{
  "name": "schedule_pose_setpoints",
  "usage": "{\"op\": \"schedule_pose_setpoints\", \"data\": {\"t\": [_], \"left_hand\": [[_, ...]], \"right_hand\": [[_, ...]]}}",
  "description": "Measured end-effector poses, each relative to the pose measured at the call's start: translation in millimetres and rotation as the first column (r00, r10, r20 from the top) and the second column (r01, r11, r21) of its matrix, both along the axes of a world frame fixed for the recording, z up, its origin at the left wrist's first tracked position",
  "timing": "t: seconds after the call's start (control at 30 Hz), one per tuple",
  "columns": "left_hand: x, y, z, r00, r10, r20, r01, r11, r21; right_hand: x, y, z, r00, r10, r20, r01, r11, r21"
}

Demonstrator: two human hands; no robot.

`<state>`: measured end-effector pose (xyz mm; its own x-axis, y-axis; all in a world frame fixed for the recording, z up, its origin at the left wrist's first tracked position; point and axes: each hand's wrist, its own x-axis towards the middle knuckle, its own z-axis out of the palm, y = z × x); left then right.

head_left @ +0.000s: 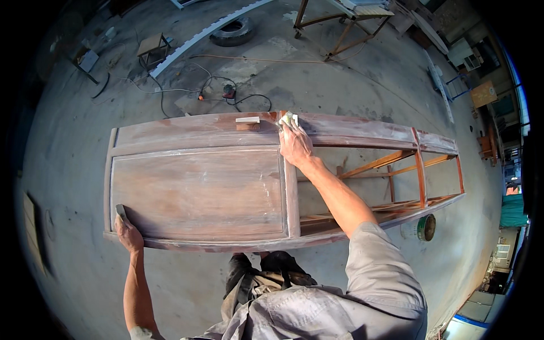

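A long wooden furniture frame (198,192) lies across in front of me, its reddish-brown surface streaked with pale dust. The left part holds a solid panel, while the right part is open between thin rails. My right hand (296,146) reaches to the far rail beside the middle upright, its fingers closed over a small crumpled pale piece (289,119), sandpaper or cloth. At the near left corner, my left hand (130,235) is closed on a dark grey flat piece (120,213) that looks like a sanding pad. A small wooden block (247,124) rests on the far rail.
Beyond the frame, a power tool (229,91) with cables lies on the concrete floor. Farther off are a tyre (232,31), a long white strip (209,34), a small stool (153,45) and a wooden stand (343,22). A tin (426,227) lies near the right end.
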<state>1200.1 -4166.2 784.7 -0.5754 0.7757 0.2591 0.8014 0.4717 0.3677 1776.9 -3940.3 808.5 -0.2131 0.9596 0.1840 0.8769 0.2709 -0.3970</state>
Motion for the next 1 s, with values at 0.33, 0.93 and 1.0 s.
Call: {"op": "schedule_pose_setpoints", "data": {"t": [0.33,0.93,1.0], "left_hand": [[7.4,-0.2,3.1,0.999,-0.036,-0.001,0.036,0.999,0.007],[2.6,3.0,-0.5,0.999,-0.024,-0.038,0.024,1.0,0.017],[5.6,4.0,2.3,0.999,-0.022,-0.034,0.022,1.0,0.01]], "right_hand": [[1.2,11.4,10.4,0.998,-0.022,-0.06,0.021,0.999,-0.027],[7.2,27.6,16.8,0.998,-0.028,-0.052,0.021,0.992,-0.122],[7.4,21.4,6.4,1.0,0.002,-0.031,-0.003,1.0,-0.03]]}}
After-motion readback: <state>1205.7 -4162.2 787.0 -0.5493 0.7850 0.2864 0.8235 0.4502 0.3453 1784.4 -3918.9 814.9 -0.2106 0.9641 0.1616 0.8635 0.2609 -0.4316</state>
